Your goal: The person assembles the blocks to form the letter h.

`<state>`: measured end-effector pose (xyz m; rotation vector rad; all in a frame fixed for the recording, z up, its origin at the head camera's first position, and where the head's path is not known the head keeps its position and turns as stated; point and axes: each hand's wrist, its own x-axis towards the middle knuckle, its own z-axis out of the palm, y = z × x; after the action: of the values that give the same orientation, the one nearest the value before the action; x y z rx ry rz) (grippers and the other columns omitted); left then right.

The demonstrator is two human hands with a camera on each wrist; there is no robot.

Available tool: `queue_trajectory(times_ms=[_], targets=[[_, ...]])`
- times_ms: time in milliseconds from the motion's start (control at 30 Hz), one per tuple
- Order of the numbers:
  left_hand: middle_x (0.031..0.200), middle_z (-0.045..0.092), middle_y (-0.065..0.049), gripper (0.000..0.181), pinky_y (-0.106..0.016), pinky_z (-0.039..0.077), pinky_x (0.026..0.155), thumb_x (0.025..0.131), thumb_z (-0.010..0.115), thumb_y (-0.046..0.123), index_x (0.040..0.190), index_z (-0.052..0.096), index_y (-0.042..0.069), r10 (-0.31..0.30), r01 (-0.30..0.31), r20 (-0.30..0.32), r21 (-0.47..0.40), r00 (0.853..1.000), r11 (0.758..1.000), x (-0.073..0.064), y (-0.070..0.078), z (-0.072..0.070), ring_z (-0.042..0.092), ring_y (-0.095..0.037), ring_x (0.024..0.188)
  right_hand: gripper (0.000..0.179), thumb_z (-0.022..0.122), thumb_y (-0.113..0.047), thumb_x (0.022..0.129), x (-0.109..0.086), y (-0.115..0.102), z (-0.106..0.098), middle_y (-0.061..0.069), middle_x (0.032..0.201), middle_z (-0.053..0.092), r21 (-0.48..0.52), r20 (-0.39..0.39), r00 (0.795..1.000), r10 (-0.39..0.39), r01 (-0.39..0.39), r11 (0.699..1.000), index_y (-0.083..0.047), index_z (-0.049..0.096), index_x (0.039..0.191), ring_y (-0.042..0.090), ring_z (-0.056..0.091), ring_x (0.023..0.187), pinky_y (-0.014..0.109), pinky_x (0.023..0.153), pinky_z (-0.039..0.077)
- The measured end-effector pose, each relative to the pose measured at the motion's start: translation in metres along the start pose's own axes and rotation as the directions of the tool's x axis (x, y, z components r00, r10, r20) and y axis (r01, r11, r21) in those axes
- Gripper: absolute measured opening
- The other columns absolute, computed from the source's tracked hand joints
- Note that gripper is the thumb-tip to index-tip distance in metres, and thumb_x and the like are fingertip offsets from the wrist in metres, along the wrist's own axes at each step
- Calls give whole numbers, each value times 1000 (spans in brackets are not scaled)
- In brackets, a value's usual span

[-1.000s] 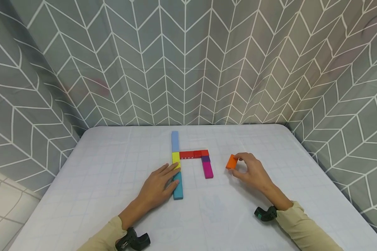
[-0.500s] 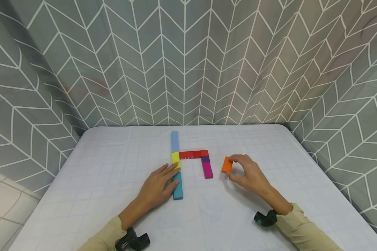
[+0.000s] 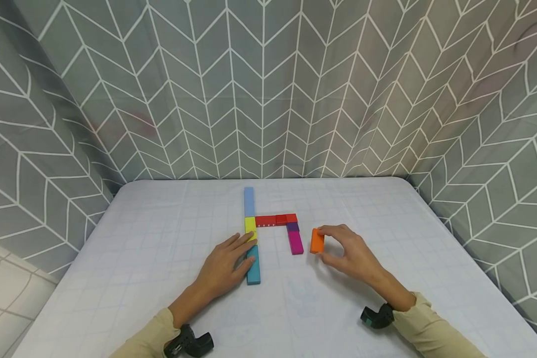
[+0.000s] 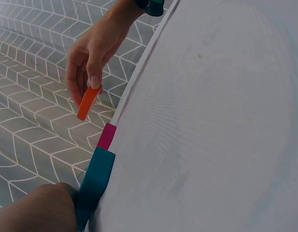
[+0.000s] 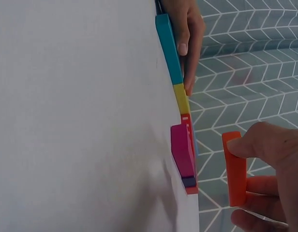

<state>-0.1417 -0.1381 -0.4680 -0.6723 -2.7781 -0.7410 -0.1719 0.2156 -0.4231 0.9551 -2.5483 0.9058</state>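
Note:
Between thumb and fingers my right hand (image 3: 354,254) pinches an orange block (image 3: 316,241). In the right wrist view the orange block (image 5: 235,176) is held above the tabletop, with a shadow below. My left hand (image 3: 223,266) rests flat, fingers extended, its fingertips on a yellow block (image 3: 249,223) and its thumb on a teal block (image 3: 253,271). These line up with a light blue block (image 3: 249,201) in a long column. Red blocks (image 3: 266,221) run rightward from the column to a purple block (image 3: 293,226) and a magenta block (image 3: 296,243) pointing toward me.
A white cloth with faint grid lines covers the table (image 3: 170,238). Grey patterned curtains (image 3: 264,99) hang behind and at both sides. Each wrist carries a black camera mount (image 3: 378,316).
My right hand has moved left and slightly toward me with the orange block, bringing it closer to the magenta block and turning it more upright in view. My left hand stays put.

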Motion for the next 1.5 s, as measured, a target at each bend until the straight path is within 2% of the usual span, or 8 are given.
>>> queue_trajectory(times_ms=[200,500,733,933,1100,1500], targets=[[157,50,-3,49,-60,37,113,104,62,36,148,61,15,5,-5,-13,8,1000,1000,0,0,1,41,-35,146,52,88,-5,78,-2,-5,9,4,129,70,25,28,996,-83,82,996,-5,71,127,22,64,113,44,93,57],[155,52,-6,49,-61,38,112,103,64,33,147,62,12,21,-21,-31,9,999,1000,0,1,2,43,-37,145,50,89,-15,81,-5,-15,18,-1,131,69,47,145,989,-41,35,998,-10,72,128,16,61,115,42,95,56],[157,50,-5,50,-60,36,114,103,63,34,148,61,12,17,-17,-16,1,1000,1000,0,0,0,40,-37,146,52,88,-17,82,-4,-18,17,-2,133,68,32,177,984,-21,16,999,-9,71,130,16,60,116,44,95,56],[156,51,-5,50,-60,37,114,103,64,35,148,61,13,5,-5,-7,6,1000,1000,0,0,0,41,-36,146,53,88,-19,83,-5,-19,20,-2,133,68,36,193,980,-41,35,999,-9,70,132,17,60,116,49,95,55],[157,50,-3,49,-59,37,114,104,62,36,148,61,15,-3,3,3,3,1000,1000,-1,0,1,40,-35,147,51,88,-18,84,-6,-17,22,0,132,68,45,204,977,-66,58,997,-8,71,132,19,62,114,47,94,56],[157,49,-2,49,-58,37,114,104,61,37,149,60,16,1,-1,-2,9,1000,1000,0,-1,1,40,-34,147,48,88,-21,84,-6,-22,22,0,134,67,21,241,968,-63,59,998,-10,72,129,18,61,117,44,95,56]])
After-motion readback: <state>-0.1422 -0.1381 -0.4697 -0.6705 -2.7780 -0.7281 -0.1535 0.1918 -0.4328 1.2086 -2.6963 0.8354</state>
